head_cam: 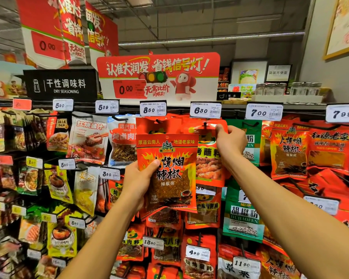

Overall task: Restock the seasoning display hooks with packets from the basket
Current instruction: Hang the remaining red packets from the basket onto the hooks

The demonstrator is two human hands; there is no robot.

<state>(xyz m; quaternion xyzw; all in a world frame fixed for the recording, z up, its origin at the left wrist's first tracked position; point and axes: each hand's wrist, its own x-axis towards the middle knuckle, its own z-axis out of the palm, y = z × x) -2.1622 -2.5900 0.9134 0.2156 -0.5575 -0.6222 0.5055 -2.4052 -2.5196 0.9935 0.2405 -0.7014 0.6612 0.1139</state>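
Head view: left hand (138, 178) holds chili packet (166, 172) upright.

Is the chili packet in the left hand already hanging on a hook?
No, the left hand grips the chili packet free in front of the display, its hang hole empty.

A hook rack (234, 109) carries hanging seasoning packets (288, 150) under price tags (205, 110). Glass jars (304, 88) stand on the top shelf (286, 99).

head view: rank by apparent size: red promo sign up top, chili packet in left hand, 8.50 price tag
1. red promo sign
2. chili packet, though it is nearer the camera, so true size is unsure
3. 8.50 price tag
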